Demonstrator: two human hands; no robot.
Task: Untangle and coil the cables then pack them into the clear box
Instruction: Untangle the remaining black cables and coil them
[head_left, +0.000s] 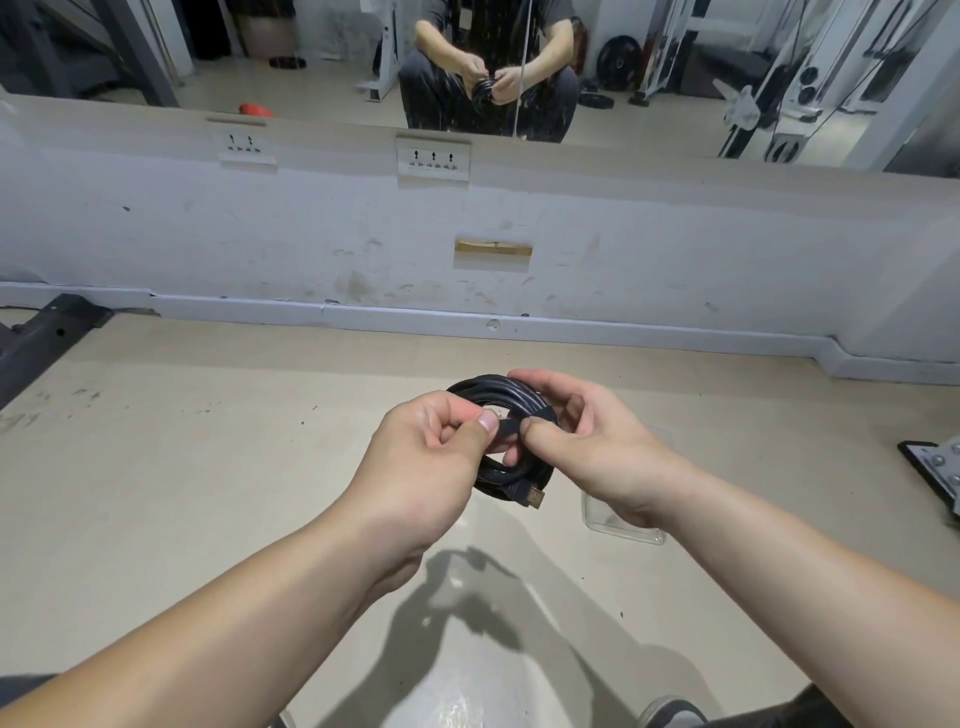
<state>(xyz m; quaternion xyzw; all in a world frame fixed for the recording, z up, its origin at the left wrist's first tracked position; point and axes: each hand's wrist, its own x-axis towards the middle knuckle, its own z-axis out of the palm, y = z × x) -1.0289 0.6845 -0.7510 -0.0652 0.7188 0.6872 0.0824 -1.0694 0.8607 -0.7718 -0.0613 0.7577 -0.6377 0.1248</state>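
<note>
**Coiled cable held in both hands above the floor**

I am looking at a black cable (500, 391) that is sitting wound into a tight round coil of several loops, held in the air mid-view over the pale floor (208, 467). A flat black strap (508, 430) is crossing the near side of the coil. One dark connector (531, 497) with a gold tip is sticking out at six o'clock of the coil.

The left hand (431, 460) is coming in at the coil's nine o'clock, fingers curled, thumb and forefinger pinching the end of the strap. The right hand (589, 434) is closing on the three o'clock side, its thumb pressing on the strap and its fingers wrapping over the coil's far rim.

The clear box (626, 526) is lying on the floor at about four o'clock from the coil, largely hidden under the right wrist, and I cannot tell what it is holding.
</note>
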